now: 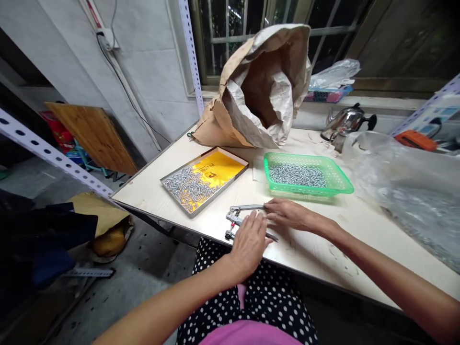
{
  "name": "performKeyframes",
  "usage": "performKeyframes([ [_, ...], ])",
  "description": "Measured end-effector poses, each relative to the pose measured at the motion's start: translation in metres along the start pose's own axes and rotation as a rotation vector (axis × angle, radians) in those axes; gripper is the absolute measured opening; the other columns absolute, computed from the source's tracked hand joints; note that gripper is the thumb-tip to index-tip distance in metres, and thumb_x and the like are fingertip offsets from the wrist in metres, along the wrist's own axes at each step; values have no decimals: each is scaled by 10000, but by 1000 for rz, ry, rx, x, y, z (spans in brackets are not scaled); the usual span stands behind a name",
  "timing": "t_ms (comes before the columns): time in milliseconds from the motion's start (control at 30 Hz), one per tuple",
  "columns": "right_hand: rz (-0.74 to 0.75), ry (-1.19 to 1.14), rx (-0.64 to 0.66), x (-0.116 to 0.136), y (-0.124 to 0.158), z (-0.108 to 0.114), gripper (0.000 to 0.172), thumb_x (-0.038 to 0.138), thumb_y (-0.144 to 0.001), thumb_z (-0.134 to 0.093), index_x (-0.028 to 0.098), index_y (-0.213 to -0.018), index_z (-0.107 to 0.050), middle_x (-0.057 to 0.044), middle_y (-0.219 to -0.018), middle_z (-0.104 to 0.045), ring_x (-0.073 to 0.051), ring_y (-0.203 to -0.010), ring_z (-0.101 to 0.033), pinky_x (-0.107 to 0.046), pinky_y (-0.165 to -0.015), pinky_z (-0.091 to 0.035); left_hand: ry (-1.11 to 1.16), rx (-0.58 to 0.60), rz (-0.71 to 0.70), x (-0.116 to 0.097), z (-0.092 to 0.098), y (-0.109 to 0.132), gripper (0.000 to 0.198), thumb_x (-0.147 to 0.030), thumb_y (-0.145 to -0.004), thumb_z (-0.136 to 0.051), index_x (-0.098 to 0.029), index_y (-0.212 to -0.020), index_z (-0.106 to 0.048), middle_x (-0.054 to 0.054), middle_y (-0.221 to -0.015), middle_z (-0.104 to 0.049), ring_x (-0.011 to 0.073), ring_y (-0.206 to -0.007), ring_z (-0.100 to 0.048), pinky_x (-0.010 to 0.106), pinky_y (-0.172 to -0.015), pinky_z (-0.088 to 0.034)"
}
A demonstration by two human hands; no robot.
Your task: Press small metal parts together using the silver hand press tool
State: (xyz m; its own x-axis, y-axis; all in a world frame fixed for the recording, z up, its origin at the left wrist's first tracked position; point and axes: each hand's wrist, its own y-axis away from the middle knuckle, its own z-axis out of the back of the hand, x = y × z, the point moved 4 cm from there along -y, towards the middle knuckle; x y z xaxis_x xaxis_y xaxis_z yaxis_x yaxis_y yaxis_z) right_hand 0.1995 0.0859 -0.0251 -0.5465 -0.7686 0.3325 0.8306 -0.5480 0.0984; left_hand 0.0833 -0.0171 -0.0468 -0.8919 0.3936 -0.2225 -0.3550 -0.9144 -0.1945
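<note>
A metal plier-like hand tool (234,219) with a coil spring and a small red part lies near the table's front edge. Over its middle, my left hand (250,239) is laid with outstretched fingers, covering part of the handles. My right hand (287,213) reaches in from the right, its extended fingertips touching the end of the upper handle. Beyond them, a shallow box (220,190) with a yellow bottom holds many small metal pins (187,187). A green plastic basket (341,184) behind my right hand holds more such metal pieces (298,175).
A big open paper sack (230,115) leans at the back by the window. Clear plastic bags (406,172) spread over the table's right side. A metal kettle (347,122) and an orange tool (416,140) stand at the back right. A perforated metal post (53,153) rises at left.
</note>
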Motion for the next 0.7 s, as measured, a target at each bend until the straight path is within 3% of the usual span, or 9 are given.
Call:
performKeyframes([
  [100, -90, 69, -72, -6, -8, -3, 228, 180, -923, -460, 147, -1052, -644, -96, -965, -627, -199, -897, -577, -303, -782, -433, 73, -17, -31, -10, -8, 7, 469, -420, -936, -504, -150, -1319, -489, 133, -1413, -499, 279, -1369, -383, 444, -1120, -344],
  [267, -179, 232, -130, -12, -29, -4, 151, 193, -912, -521, 144, -846, -648, -76, -873, -607, -204, -868, -541, -292, -728, -393, 153, -11, -56, -11, -8, 7, 431, -484, -937, -466, -165, -1211, -562, 111, -1331, -560, 293, -1336, -410, 484, -1145, -280],
  [367, -198, 267, -131, 1, -39, 1, 137, 171, -911, -526, 138, -884, -657, -85, -896, -601, -206, -873, -529, -292, -710, -380, 179, -12, -62, -9, -6, 6, 471, -505, -920, -490, -146, -1217, -557, 127, -1341, -546, 309, -1354, -373, 503, -1148, -265],
  [467, 0, 216, -150, 43, -47, 3, 163, 170, -913, -537, 180, -1009, -668, -77, -954, -589, -201, -900, -500, -291, -711, -375, 211, -7, -61, -10, -10, 6, 477, -464, -914, -517, -150, -1272, -531, 135, -1341, -545, 313, -1329, -397, 502, -1131, -298],
  [567, 257, 180, -27, 86, -56, -7, 140, 183, -904, -566, 231, -946, -690, -52, -946, -580, -195, -875, -474, -293, -684, -367, 243, 73, 32, -8, -24, 7, 383, -322, -927, -468, -146, -1256, -556, 150, -1251, -603, 320, -1180, -532, 496, -1027, -425],
  [700, 274, 247, 23, 101, -70, -24, 162, 79, -853, -561, 184, -768, -650, -63, -920, -574, -185, -822, -484, -309, -672, -384, 274, 130, 81, -7, -47, 7, 445, -142, -853, -425, -136, -1283, -535, 154, -1234, -612, 321, -1128, -564, 488, -1018, -444],
])
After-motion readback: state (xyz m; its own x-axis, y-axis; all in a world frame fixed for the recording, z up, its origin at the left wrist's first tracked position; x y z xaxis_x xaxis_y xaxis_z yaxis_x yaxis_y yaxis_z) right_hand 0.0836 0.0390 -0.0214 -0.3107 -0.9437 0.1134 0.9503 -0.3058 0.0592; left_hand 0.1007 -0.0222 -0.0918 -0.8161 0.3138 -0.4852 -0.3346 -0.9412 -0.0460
